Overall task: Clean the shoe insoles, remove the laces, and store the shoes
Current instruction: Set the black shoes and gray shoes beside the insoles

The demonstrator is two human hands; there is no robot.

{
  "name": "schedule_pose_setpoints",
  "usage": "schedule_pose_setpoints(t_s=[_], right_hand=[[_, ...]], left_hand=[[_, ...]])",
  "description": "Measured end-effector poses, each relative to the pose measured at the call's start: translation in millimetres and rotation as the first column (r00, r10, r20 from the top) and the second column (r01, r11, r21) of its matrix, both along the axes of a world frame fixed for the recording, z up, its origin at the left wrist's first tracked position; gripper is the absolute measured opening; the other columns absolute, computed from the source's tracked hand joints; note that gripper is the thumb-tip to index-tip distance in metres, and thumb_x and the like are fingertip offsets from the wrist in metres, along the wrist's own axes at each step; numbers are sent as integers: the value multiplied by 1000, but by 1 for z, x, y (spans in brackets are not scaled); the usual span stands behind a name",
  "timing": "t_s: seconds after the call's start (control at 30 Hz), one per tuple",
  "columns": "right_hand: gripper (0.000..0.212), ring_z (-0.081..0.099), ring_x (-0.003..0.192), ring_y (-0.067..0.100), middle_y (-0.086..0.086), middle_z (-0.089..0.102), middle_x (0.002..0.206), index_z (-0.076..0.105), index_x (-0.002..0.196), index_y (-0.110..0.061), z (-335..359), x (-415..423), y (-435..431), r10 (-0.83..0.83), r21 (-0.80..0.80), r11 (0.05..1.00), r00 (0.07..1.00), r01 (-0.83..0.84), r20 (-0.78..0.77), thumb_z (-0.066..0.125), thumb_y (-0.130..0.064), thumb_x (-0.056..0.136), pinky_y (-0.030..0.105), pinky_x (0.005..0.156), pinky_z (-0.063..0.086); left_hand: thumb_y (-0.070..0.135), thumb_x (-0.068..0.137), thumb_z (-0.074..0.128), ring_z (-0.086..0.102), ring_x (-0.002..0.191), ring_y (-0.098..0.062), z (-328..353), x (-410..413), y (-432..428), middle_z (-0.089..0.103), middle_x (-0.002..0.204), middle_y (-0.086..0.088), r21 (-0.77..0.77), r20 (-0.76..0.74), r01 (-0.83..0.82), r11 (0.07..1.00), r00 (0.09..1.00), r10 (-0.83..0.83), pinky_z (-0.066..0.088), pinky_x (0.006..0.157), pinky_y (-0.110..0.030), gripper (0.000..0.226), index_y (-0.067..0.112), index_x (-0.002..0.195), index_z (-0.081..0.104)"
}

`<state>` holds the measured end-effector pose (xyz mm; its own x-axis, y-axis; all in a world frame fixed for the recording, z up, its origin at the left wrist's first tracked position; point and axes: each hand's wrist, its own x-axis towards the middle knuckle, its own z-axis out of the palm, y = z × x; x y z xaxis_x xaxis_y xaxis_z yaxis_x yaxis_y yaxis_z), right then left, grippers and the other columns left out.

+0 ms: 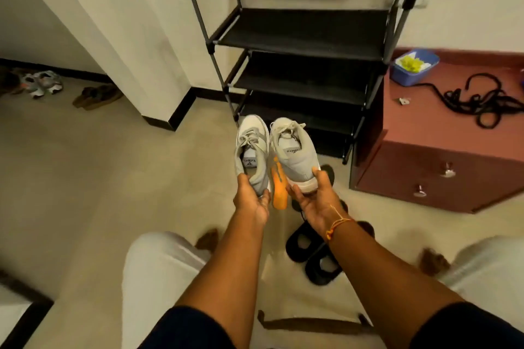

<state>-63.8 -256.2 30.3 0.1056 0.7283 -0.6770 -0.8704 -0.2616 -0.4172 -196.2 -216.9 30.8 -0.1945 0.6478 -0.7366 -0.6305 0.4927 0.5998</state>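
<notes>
I see the black shoe rack [297, 34] ahead. Before its bottom shelf, two laced grey shoes hang side by side: left shoe [253, 147] gripped at its heel by my left hand [251, 202], right shoe [295, 150] by my right hand [316, 202].

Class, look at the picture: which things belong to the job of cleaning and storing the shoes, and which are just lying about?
Job in hand:
left hand holding left grey shoe
right hand holding right grey shoe
black shoe rack

Lying about:
black slippers
brown sandals
blue tub
black cord
</notes>
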Motion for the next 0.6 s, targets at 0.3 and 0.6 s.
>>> schedule_pose_setpoints(t_s=[0.3,0.6], right_hand=[[43,64,111,35,18,67,119,58,124,-7,-104,-8,-57,90,-357,929,995,-96,-34,67,-32,90,40,75,61],[40,64,110,34,18,67,121,58,128,-7,-177,-50,-52,112,-427,886,977,-182,-183,62,-27,94,45,84,58]], left_hand=[[38,99,46,60,116,-31,-93,-18,-56,63,131,-11,-349,-13,87,933,995,-98,44,108,-50,28,19,116,59],[33,103,40,55,127,-33,-173,-49,-54,61,136,-9,-504,-31,12,863,999,-32,38,111,-55,41,18,138,54]])
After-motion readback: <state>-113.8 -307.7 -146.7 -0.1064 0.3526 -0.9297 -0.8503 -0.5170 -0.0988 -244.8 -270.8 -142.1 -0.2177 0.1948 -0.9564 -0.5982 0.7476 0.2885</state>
